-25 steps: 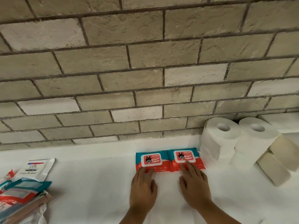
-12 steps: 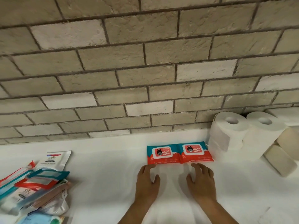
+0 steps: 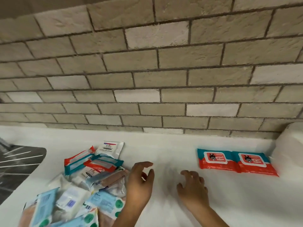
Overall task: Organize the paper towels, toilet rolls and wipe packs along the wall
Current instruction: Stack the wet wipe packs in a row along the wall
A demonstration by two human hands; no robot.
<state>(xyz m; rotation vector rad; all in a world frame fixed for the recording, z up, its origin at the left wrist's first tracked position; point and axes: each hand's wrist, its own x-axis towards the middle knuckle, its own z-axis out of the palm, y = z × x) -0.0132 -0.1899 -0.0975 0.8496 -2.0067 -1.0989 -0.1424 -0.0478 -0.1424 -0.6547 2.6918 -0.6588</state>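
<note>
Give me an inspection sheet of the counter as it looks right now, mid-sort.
Surface: white countertop running along the wall.
Job's things: red-and-teal flat wipe pack lying side by side with a second matching pack, near the wall; white paper roll at the right edge beside them.
Clutter: loose heap of mixed plastic wipe packs on the left, unsorted.
Hands: left hand beside the heap, fingers loosely curled, holding nothing; right hand over the countertop, holding nothing.
Cables: nothing seen.
Surroundings: beige brick wall behind; dark ribbed panel at far left.
</note>
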